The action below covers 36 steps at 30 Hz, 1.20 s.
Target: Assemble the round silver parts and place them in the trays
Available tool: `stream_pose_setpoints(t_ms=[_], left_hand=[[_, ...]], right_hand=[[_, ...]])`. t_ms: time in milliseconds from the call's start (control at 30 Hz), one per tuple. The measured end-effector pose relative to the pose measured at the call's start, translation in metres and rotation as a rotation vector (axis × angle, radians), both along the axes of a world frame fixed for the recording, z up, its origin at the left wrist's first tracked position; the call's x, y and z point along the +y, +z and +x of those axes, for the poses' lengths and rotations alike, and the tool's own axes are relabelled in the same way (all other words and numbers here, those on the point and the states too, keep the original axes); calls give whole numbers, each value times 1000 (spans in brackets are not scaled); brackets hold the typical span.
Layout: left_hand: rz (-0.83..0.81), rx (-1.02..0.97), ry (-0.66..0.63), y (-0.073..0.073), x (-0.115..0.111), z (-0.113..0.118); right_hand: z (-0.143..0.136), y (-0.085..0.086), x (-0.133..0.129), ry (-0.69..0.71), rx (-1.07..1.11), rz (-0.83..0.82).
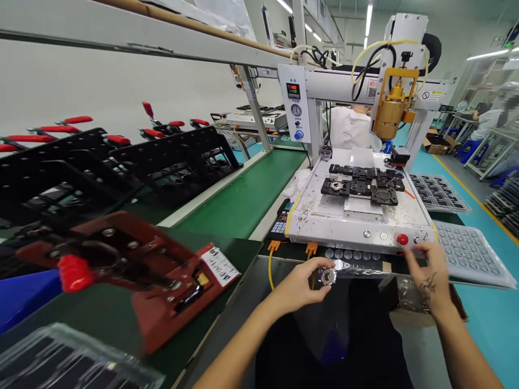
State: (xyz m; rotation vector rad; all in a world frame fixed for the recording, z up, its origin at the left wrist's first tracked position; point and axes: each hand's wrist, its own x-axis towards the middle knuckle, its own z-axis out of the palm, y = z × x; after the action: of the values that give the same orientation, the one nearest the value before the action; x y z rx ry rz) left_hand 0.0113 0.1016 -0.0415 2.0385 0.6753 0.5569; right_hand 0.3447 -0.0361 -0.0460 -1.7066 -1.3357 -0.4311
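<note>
Between the thumb and fingertips of my left hand [298, 286] is a small round metal ring part [328, 276], held by its edge just in front of the machine. My right hand [430, 275] is at the front right corner, below the red button [402, 239]; its fingers are apart and I see nothing in them. Whether a finger touches the panel cannot be told. On the white machine bed [316, 210] sit black fixtures [360, 186], one bearing a similar round part [336, 186]. Several clear discs [348, 254] lie in a row along the bed's front edge.
A gold dispensing head [390, 116] hangs above the bed. At left stands a red-brown clamp press [162, 281] with a red handle. A tray of round parts [472, 251] is at right. A green conveyor belt [243, 194] runs behind. Another person [351, 128] is beyond the machine.
</note>
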Motion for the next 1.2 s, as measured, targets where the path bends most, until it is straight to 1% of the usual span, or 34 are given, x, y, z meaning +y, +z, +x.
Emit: stream_pose_setpoints(t_ms=[33, 67, 100, 133, 167, 200, 267, 367, 500, 600, 667, 733, 800, 900, 967, 1000, 1033, 1100, 1167, 1200], left_hand=[[-2, -4, -31, -8, 1, 3], [8, -8, -57, -15, 3, 6], [27, -7, -76, -20, 5, 10], [48, 0, -90, -25, 8, 13], [65, 11, -99, -29, 11, 16], [77, 24, -102, -32, 13, 19], [85, 42, -104, -37, 17, 21], [68, 45, -122, -43, 19, 18], [56, 77, -135, -44, 19, 15], [39, 84, -154, -40, 20, 15], [26, 73, -157, -40, 19, 17], [35, 67, -128, -41, 16, 19], [63, 75, -76, -45, 12, 23], [124, 75, 3, -45, 3, 29], [147, 18, 42, -40, -6, 32], [131, -19, 59, -36, -11, 32], [84, -53, 75, -31, -18, 32], [-100, -131, 120, -21, -32, 31], [-375, -239, 161, -12, -45, 28], [-522, -304, 175, -9, -51, 26]], right_hand=[[-20, -4, 6, 163, 8, -61], [-41, -9, 13, 344, 7, -154], [-59, -15, 22, 494, -6, -245], [-75, -23, 31, 584, -24, -313], [-87, -31, 42, 623, -38, -350], [-96, -39, 51, 625, -51, -368], [-105, -55, 66, 580, -65, -371], [-105, -71, 75, 550, -98, -380], [-101, -87, 70, 579, -123, -371], [-99, -97, 62, 652, -110, -354], [-96, -99, 53, 711, -82, -347], [-92, -96, 40, 741, -28, -342], [-88, -88, 27, 719, 55, -337], [-81, -67, 12, 613, 227, -344], [-79, -50, 7, 546, 335, -361], [-80, -41, 5, 524, 417, -378], [-81, -32, 4, 512, 523, -398], [-86, -14, 2, 517, 777, -431], [-93, 2, 1, 542, 984, -442], [-97, 8, 1, 554, 1034, -438]])
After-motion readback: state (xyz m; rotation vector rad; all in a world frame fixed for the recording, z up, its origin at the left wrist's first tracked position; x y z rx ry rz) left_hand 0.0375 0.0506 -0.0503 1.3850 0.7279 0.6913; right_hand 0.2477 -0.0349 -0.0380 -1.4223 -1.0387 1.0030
